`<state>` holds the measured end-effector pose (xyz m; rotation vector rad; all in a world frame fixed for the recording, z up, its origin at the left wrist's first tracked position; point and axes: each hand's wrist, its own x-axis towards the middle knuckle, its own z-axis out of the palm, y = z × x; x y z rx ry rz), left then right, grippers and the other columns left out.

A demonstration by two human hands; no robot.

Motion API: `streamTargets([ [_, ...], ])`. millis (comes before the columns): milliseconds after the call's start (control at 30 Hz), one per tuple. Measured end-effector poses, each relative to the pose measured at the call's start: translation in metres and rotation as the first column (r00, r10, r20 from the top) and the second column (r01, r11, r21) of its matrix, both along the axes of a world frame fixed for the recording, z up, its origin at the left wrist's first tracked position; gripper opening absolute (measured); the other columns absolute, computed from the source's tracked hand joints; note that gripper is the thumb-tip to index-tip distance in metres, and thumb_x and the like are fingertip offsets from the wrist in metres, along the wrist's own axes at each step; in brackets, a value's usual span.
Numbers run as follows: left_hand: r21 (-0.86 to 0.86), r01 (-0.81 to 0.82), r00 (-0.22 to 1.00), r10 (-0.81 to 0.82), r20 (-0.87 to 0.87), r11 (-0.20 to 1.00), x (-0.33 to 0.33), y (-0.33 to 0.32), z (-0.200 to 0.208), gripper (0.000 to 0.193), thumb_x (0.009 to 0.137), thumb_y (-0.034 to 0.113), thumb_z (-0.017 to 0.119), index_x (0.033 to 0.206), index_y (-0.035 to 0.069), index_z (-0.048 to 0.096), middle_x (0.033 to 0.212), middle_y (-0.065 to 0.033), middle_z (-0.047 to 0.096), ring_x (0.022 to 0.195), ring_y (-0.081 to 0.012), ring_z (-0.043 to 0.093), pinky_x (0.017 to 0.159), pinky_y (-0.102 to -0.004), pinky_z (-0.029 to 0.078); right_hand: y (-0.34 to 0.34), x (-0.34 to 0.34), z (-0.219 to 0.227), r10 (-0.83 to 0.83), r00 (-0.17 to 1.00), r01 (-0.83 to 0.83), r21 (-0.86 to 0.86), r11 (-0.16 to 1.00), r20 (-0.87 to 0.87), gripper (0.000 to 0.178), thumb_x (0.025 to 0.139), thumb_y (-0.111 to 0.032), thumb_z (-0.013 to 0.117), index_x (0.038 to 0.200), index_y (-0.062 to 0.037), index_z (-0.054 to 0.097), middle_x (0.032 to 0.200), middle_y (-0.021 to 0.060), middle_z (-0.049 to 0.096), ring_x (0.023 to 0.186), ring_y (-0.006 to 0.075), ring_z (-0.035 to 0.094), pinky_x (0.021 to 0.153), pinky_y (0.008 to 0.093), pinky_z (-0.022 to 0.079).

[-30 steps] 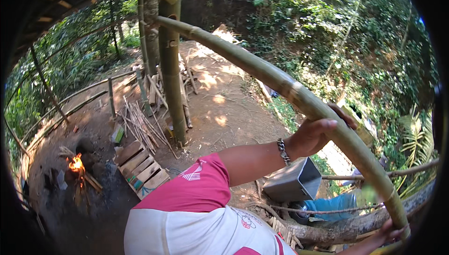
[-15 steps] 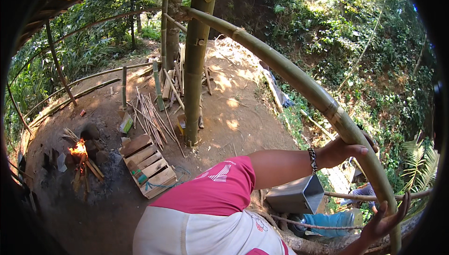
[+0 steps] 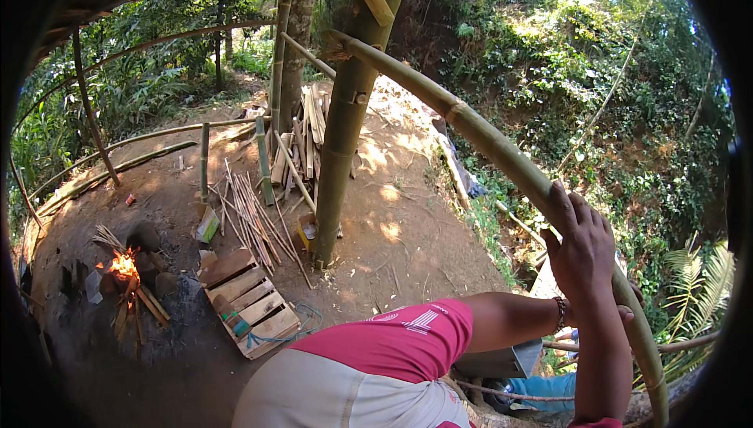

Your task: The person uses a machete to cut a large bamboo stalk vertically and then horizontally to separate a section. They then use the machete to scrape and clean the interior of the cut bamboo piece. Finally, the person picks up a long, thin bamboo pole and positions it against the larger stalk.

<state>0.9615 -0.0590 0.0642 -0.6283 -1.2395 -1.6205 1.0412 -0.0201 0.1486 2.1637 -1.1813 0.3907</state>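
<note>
A long green bamboo pole (image 3: 502,149) slants from the thick upright bamboo post (image 3: 345,138) down to the lower right. My right hand (image 3: 582,244) is closed on it about midway, fingers laid over its top side. Lower down, my left hand (image 3: 625,313) is wrapped round the same pole, its wrist in a beaded bracelet. My right forearm crosses in front and hides most of that hand. The pole's cut, frayed upper end (image 3: 337,43) overlaps the post in view; whether they touch I cannot tell.
A small wood fire (image 3: 124,267) burns on the ground at left. Near it are a slatted wooden board (image 3: 249,298), thin sticks (image 3: 249,208) and split firewood (image 3: 310,134). Below my arms are a grey metal container (image 3: 502,361) and something blue (image 3: 545,389). Dense greenery covers the right-hand slope.
My right hand has risen from near the pole's lower end and closed on its middle. My left hand is now lower along it. The pole's upper end has shifted slightly right and down in view.
</note>
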Motion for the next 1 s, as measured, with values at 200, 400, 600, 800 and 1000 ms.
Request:
streamTargets([
  [200,0.008,-0.063,0.974,0.059,0.219,0.998,-0.005,0.002,-0.016,0.043,0.085,0.037,0.082,0.109,0.005,0.067,0.101,-0.0055,0.067,0.092,-0.0127,0.064,0.081,-0.0291,0.054,0.002,0.004,-0.005,-0.04,0.999,0.036,-0.145,0.989,-0.03,0.066,0.084,-0.02,0.075,0.145,-0.0279,0.051,0.1,0.0101,0.064,0.084,0.0309,0.066,0.07,0.0442,0.054],
  [400,-0.402,-0.4,0.463,0.561,0.687,0.823,0.115,0.049,-0.109,0.068,0.092,0.046,0.071,0.136,-0.003,0.056,0.114,-0.0166,0.07,0.106,-0.0243,0.065,0.093,-0.0384,0.051,-0.004,0.017,-0.01,-0.033,0.997,0.022,-0.159,0.987,-0.065,0.065,0.09,-0.02,0.07,0.149,-0.033,0.046,0.105,0.0095,0.065,0.087,0.0308,0.068,0.07,0.044,0.055],
  [600,-0.174,-0.858,-0.126,0.13,0.983,0.483,0.294,0.183,-0.449,0.06,0.093,0.063,0.057,0.106,0.007,0.074,0.087,-0.0169,0.071,0.078,-0.0298,0.066,0.079,-0.0412,0.052,-0.002,0.009,-0.005,-0.083,0.995,0.074,-0.136,0.988,-0.06,0.058,0.097,-0.025,0.061,0.151,-0.0341,0.042,0.111,0.0093,0.064,0.094,0.0313,0.067,0.076,0.0458,0.056],
  [800,-0.332,-0.886,-0.462,-0.569,0.681,0.323,0.436,0.432,-0.58,0.066,0.091,0.057,0.06,0.117,-0.003,0.069,0.125,-0.0288,0.064,0.118,-0.0396,0.062,0.101,-0.0449,0.049,-0.008,0.007,-0.015,-0.088,0.994,0.081,-0.102,0.991,-0.066,0.057,0.099,-0.027,0.058,0.152,-0.0367,0.038,0.114,0.0104,0.063,0.096,0.0325,0.068,0.077,0.0471,0.056],
  [1000,-0.251,-0.947,-0.318,-0.676,0.665,0.199,0.442,0.533,-0.602,0.059,0.086,0.047,0.069,0.117,-0.003,0.069,0.126,-0.0278,0.064,0.119,-0.039,0.062,0.101,-0.0429,0.049,-0.018,-0.012,-0.016,-0.027,0.991,0.01,-0.123,0.992,-0.132,0.06,0.1,-0.025,0.057,0.155,-0.0332,0.034,0.117,0.0125,0.064,0.098,0.0354,0.067,0.076,0.0488,0.056],
])
